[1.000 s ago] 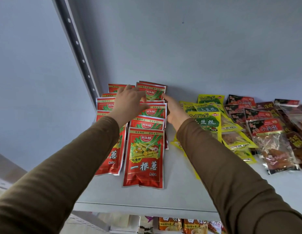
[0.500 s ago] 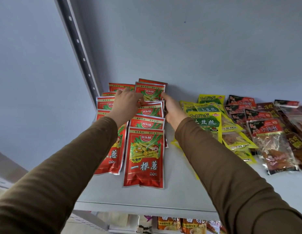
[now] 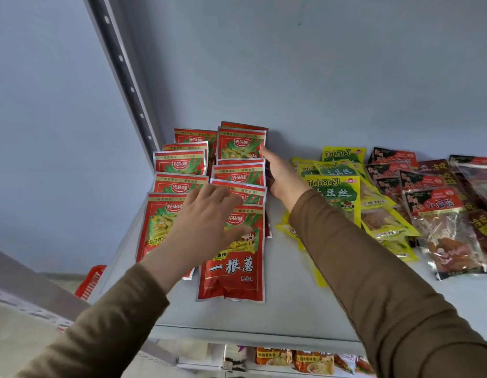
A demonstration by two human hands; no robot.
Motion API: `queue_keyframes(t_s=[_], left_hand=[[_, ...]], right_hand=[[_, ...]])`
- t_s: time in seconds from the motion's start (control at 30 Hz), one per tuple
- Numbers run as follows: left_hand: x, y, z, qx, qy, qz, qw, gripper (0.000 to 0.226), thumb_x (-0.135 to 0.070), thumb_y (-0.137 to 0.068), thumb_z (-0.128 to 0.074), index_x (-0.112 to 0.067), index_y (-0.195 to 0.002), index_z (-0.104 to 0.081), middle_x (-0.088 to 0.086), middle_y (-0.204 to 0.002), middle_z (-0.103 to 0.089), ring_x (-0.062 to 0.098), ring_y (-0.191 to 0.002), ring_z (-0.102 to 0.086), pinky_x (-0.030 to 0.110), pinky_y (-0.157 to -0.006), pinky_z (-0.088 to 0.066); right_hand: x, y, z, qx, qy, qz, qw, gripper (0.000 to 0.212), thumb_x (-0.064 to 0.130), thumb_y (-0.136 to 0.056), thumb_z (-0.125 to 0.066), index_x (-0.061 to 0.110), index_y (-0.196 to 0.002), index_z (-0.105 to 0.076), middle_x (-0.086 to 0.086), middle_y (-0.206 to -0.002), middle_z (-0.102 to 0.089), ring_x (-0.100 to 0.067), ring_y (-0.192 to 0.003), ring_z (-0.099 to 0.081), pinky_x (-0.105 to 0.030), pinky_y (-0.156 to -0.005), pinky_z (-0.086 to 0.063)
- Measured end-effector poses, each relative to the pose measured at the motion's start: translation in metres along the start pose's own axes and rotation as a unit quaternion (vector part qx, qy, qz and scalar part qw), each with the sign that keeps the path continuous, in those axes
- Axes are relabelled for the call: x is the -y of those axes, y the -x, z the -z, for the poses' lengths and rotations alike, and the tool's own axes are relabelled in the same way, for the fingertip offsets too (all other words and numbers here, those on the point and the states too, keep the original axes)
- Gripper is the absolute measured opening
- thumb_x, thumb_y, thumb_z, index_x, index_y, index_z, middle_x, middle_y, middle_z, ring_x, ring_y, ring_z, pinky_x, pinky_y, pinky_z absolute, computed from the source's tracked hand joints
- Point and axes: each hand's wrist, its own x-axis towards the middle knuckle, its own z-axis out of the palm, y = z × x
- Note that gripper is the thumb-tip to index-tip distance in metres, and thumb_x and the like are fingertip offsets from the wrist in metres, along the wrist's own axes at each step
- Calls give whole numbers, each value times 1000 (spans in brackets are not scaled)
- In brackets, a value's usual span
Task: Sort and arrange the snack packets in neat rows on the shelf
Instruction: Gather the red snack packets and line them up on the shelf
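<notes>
Left hand [image 3: 207, 222] hovers flat, fingers spread, over the red packets [image 3: 233, 252] beside the upright [image 3: 122, 75]; right hand [image 3: 280, 173], fingers straight, braces their far edge. A careless nudge could skew the overlapping rows.

Glossy red foil snack packets [image 3: 231, 257] with green-onion artwork lie flat in two overlapping columns at the left end of the pale grey metal shelf [image 3: 288, 309], each packet lapping over the one behind it, the rearmost near the back wall. Just to their right, bright yellow-and-green plastic packets [image 3: 336, 192] printed "TuDouSi" lie in a looser overlapping cluster, some skewed. Farther right, dark red-and-black packets with clear windows [image 3: 441, 222] showing reddish-brown strips lie fanned and overlapping toward the shelf's right edge.
</notes>
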Motion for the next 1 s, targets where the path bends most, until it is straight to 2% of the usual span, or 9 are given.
queue_keyframes(t_s=[0.1,0.17,0.27,0.4,0.53,0.6,0.87,0.93,1.0], left_hand=[[-19,22,-16,-3,3,-10,1000,80,-81,-94,-14,-33,-154,-35,-1,-158,-41,24,-148,-31,47,-124,-19],[-36,37,-30,10,28,-22,999,78,-80,-96,-10,-37,-161,-20,1,-170,-19,28,-157,-12,50,-128,-10],[-47,46,-55,32,37,-36,998,74,-78,-98,-10,-44,-161,6,-4,-170,15,21,-157,20,51,-127,4],[-39,36,-64,12,36,-43,998,70,-74,-99,-11,-44,-162,2,-7,-171,12,18,-157,19,51,-127,3],[-39,35,-67,9,29,-47,998,71,-74,-100,-14,-43,-162,-1,-7,-171,10,17,-156,20,50,-128,5],[-37,35,-67,8,34,-47,998,71,-74,-99,-14,-43,-162,-3,-7,-172,10,17,-156,19,50,-128,5],[-37,37,-61,18,54,-51,997,71,-73,-99,-19,-44,-162,-1,-8,-171,15,17,-155,23,48,-127,11],[-38,37,-60,21,57,-51,997,72,-72,-100,-22,-43,-162,-1,-8,-171,16,16,-155,23,45,-126,14],[-38,37,-58,22,57,-55,997,72,-71,-100,-24,-43,-162,-2,-7,-171,15,16,-156,22,43,-124,18]], right_hand=[[2,4,-4,2,-17,-14,1000,40,46,-100,-58,11,-116,-69,-2,-90,-79,-21,-76,-77,-34,-67,-58],[1,4,-5,-1,-11,0,1000,45,48,-101,-55,9,-118,-68,-3,-92,-78,-20,-77,-77,-34,-69,-58],[-1,4,-9,-3,-11,17,1000,53,56,-102,-46,10,-121,-66,-6,-101,-77,-23,-86,-77,-36,-72,-60],[-6,7,-15,-8,-28,12,1000,58,60,-102,-43,11,-128,-62,-8,-103,-75,-26,-84,-77,-36,-66,-61],[-10,7,-14,-23,-17,12,1000,55,59,-102,-43,11,-120,-63,-8,-101,-75,-28,-92,-75,-46,-86,-60],[-9,9,-12,-32,-8,11,999,50,56,-103,-42,12,-116,-62,-5,-94,-73,-25,-87,-74,-46,-87,-59],[-10,14,-10,-24,-10,-13,1000,40,53,-104,-43,19,-100,-64,0,-86,-74,-15,-70,-73,-28,-60,-56],[-11,16,-11,-18,-12,1,1000,40,52,-104,-45,18,-109,-65,-2,-93,-76,-19,-76,-75,-31,-65,-59],[-12,18,-12,-10,-10,24,1000,38,49,-103,-48,18,-117,-65,-5,-104,-76,-24,-89,-76,-40,-79,-61]])
